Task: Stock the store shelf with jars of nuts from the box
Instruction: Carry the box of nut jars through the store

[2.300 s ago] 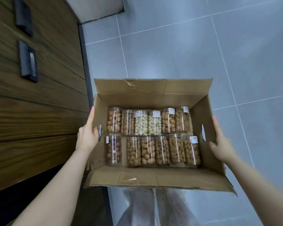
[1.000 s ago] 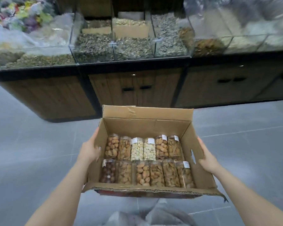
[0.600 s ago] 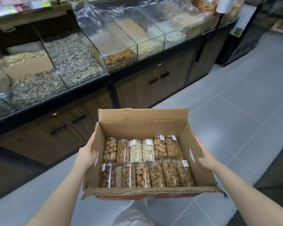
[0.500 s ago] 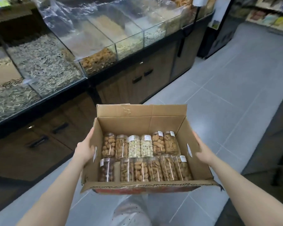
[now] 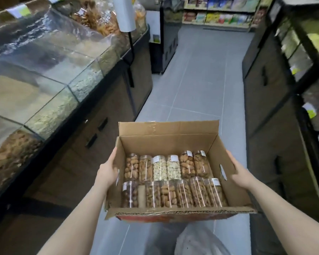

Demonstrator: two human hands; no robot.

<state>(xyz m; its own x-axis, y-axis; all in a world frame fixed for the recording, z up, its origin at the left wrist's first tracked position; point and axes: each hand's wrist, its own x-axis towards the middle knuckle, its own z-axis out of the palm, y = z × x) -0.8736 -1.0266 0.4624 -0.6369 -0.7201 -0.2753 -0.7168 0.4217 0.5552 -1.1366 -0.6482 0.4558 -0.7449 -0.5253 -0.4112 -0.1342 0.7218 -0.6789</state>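
On the far left, glass bins (image 5: 50, 85) of loose nuts and seeds run along a dark bench (image 5: 107, 126). Next comes the left hand (image 5: 108, 171), pressed flat against the box's left wall, fingers (image 5: 113, 157) together and reaching up toward the rim. The cardboard box (image 5: 168, 133) is carried level between both hands (likely so the jars cannot roll), its flaps open. Inside, the jars of nuts (image 5: 167, 178) lie on their sides in two snug rows, all still in the box. The right hand (image 5: 239, 174) clamps the right wall beside a handle slot. Dark shelving (image 5: 302, 74) stands on the right; none of it has been stocked yet.
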